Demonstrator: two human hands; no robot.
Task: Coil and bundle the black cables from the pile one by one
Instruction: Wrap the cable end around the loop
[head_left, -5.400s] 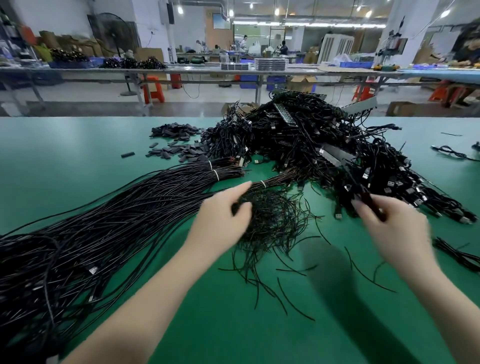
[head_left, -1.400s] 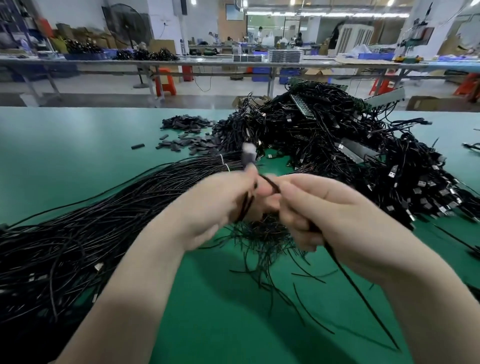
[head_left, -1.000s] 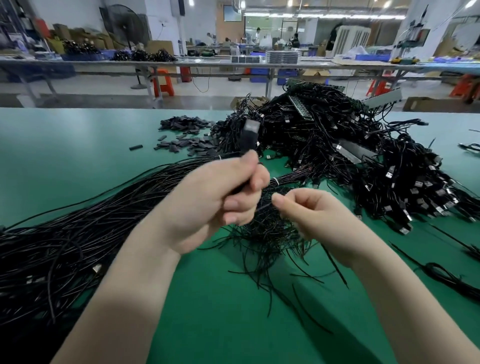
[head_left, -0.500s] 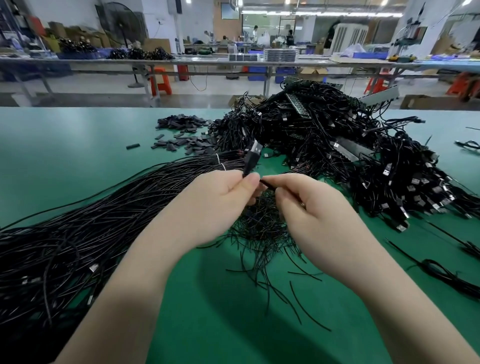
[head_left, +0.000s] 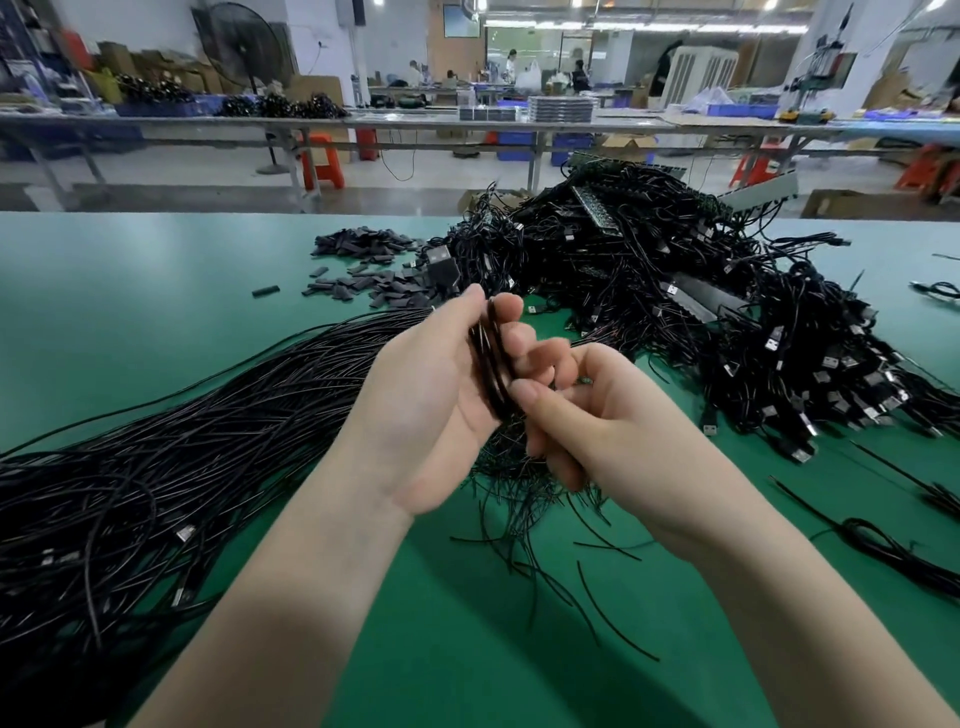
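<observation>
Left hand (head_left: 431, 395) fingers curl round a half-wound black cable coil (head_left: 491, 364); right hand (head_left: 587, 415) pinches its strand. Tangled black cable pile (head_left: 675, 291), upper right, remains large.

A green bench (head_left: 130, 312) fills the foreground. Beyond it a grey floor (head_left: 182, 176) runs to long tables (head_left: 415, 124) stacked with trays (head_left: 561, 108) and blue bins (head_left: 743, 110). Orange stools (head_left: 323, 161) stand beneath. A fan (head_left: 244, 47) stands by the white wall (head_left: 311, 47). Ceiling lights (head_left: 613, 23) glow at the back.
</observation>
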